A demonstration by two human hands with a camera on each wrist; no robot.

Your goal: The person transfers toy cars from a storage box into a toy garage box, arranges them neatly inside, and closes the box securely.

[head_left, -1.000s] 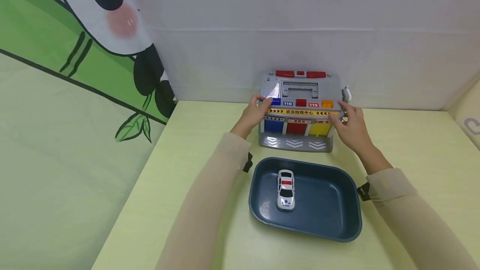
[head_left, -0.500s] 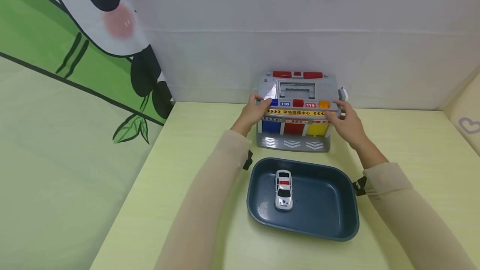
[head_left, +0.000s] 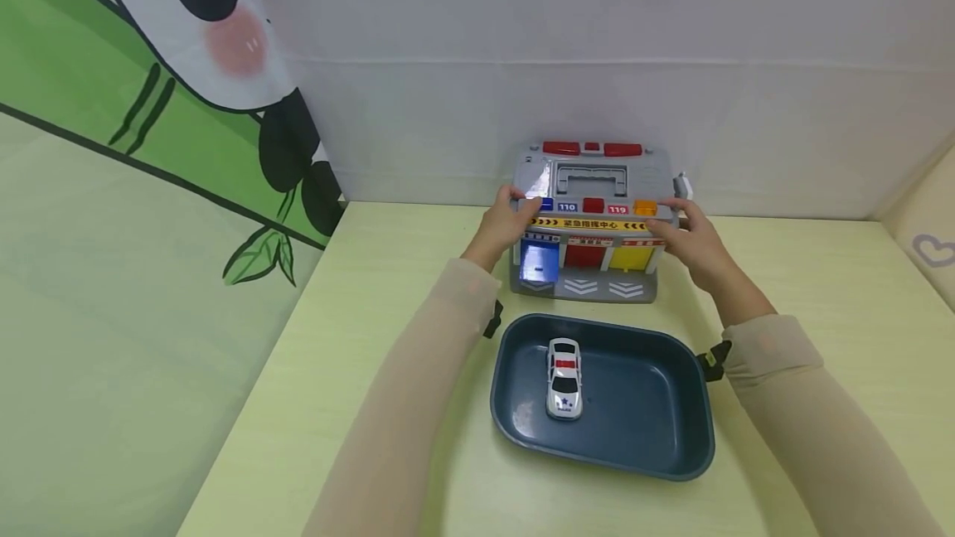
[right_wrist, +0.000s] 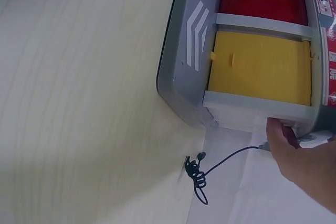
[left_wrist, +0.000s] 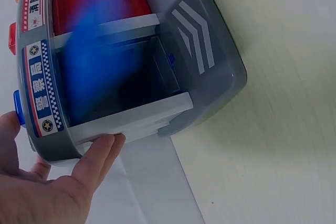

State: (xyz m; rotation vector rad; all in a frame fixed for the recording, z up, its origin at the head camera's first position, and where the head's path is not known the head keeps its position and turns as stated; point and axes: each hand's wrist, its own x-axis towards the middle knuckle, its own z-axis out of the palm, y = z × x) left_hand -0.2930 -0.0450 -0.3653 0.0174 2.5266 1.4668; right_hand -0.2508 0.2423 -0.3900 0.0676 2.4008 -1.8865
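Note:
A grey toy garage (head_left: 593,222) with a carry handle stands at the back of the table. My left hand (head_left: 501,228) holds its left end, thumb at the blue button (left_wrist: 19,107) and fingertips along the side wall. At the other end my right hand (head_left: 694,247) grips the roof edge and side. The blue door (head_left: 539,262) is swinging out, blurred in the left wrist view, with the dark bay behind it exposed. The red door (right_wrist: 262,3) and yellow door (right_wrist: 260,69) are closed.
In front of the garage lies a dark blue tray (head_left: 642,404) holding a white toy police car (head_left: 564,379). A coiled black cord (right_wrist: 195,174) runs to the garage's right side. A pale curtain (head_left: 448,123) hangs behind the table (head_left: 373,313).
The blue door was closed in both earlier frames and has now swung outward over the ramp. Both hands stay at the garage's ends; the police car lies still in the tray.

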